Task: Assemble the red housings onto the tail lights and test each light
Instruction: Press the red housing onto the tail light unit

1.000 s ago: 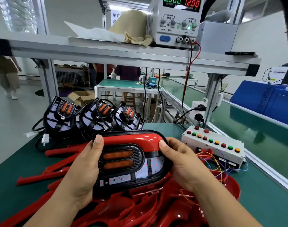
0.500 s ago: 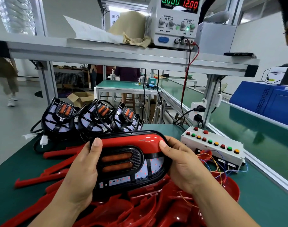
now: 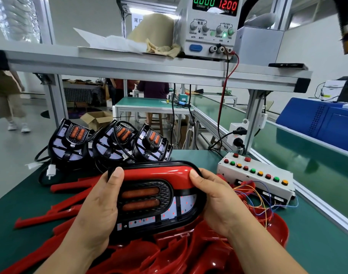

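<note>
Your left grip and right grip clamp the tail light, its red housing on top, hiding both ends.

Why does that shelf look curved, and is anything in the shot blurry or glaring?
Head view: the wide-angle lens slightly bows the shelf and leans the post near the edge; overhead lamps leave white glare streaks on the red housing; the person at far left is blurred; the held light and the supply display are sharp.
</note>
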`<state>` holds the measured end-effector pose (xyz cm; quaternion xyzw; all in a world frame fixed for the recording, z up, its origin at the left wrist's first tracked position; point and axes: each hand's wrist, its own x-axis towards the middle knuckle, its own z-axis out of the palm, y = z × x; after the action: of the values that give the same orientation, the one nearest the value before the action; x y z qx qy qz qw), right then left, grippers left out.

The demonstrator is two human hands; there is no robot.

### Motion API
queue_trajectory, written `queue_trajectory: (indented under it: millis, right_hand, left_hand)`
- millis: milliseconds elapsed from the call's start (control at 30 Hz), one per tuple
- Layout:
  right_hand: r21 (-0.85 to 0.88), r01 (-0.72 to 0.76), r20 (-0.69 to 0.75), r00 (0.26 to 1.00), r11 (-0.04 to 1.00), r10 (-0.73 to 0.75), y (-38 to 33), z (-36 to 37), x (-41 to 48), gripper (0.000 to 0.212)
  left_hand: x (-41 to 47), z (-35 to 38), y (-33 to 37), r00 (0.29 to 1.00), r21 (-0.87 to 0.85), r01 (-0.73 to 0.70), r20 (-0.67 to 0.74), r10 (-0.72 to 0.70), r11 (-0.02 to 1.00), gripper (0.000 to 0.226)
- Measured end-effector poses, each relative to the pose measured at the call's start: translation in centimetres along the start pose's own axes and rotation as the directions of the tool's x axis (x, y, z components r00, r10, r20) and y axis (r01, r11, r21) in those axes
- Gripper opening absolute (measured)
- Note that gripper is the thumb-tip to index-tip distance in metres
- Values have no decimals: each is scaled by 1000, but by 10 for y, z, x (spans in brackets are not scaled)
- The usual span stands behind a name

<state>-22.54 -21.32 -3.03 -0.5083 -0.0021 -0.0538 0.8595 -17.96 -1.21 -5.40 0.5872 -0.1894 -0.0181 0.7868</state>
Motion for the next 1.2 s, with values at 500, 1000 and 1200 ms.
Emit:
queue_trajectory:
  millis: [500, 1000, 1200]
  right_hand:
    - [-5, 14, -23, 1000, 1000, -14, 3, 4, 0, 33]
    - [-132, -42, 35, 998, 990, 47, -4, -2, -2, 41]
    - [-55, -52, 2, 999, 997, 52, -2, -3, 0, 32]
  left_hand:
    - [1, 5, 4, 999, -61, 37, -37, -39, 997, 53]
    - [5, 0, 6, 979, 30, 204, 10, -205, 978, 59]
    - [4, 1, 8, 979, 35, 200, 25, -201, 979, 54]
